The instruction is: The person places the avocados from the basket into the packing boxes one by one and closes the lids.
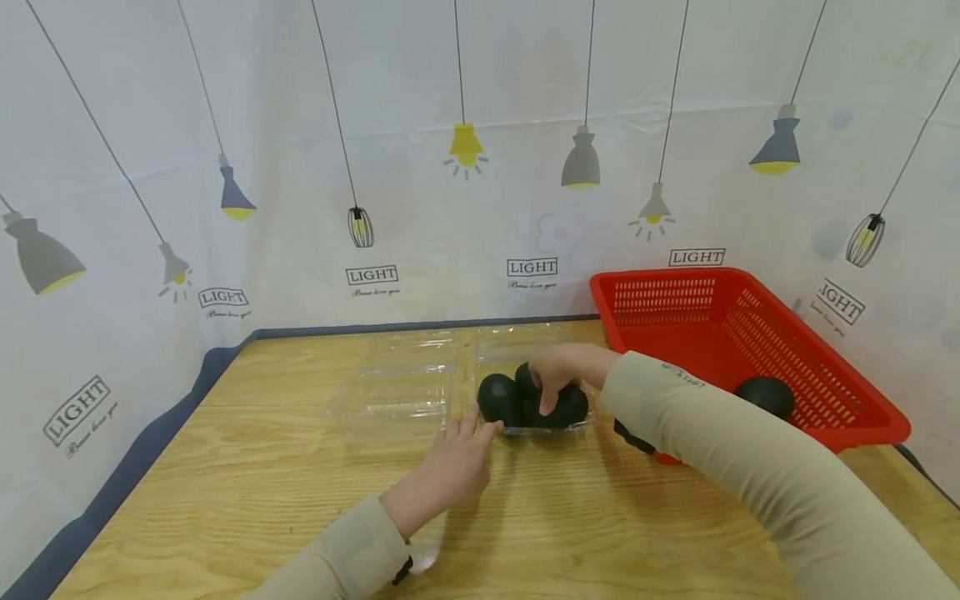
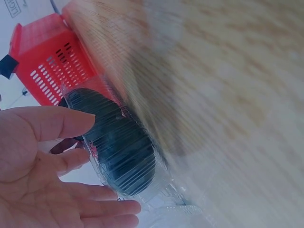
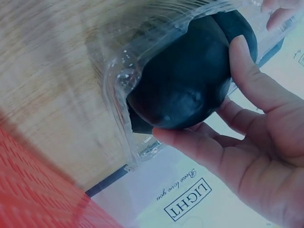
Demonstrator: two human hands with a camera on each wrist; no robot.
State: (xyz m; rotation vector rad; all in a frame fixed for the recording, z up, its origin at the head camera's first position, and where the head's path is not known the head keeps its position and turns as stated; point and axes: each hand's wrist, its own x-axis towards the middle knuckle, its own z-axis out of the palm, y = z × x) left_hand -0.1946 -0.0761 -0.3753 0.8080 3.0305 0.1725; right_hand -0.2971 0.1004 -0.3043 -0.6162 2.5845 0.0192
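Leftmost, well apart from the clear tray (image 1: 551, 430), there is a white cloth (image 1: 127, 158), printed with hanging lamps and the word LIGHT; it continues also behind the tray and to its right. At its lower side runs a dark blue edge (image 1: 112, 492). The wooden table (image 1: 247, 500) is under the tray and spreads around it.

Just to the left of the tray lies more clear plastic (image 1: 405, 379) with moulded ridges; whether it is joined to the tray, I cannot tell.

The left hand (image 1: 457, 454), in a beige sleeve (image 1: 363, 542), is at the front left corner of the tray. Its fingers are rather straight and apart, and the tips are at the plastic wall; they do not grasp it.

Inside the tray, at least three dark fruits (image 1: 497, 400) are side by side, close together: one at the left, one behind, one at the right. The exact number is hard to see. The right hand (image 1: 570, 367) is above the tray, thumb and fingers bent around the right one of these fruits.

To the right of the tray, beyond the right wrist, is a red basket (image 1: 678, 333) with slotted walls. Another dark fruit (image 1: 763, 397) lies in it, partly hidden by the right sleeve (image 1: 735, 442).
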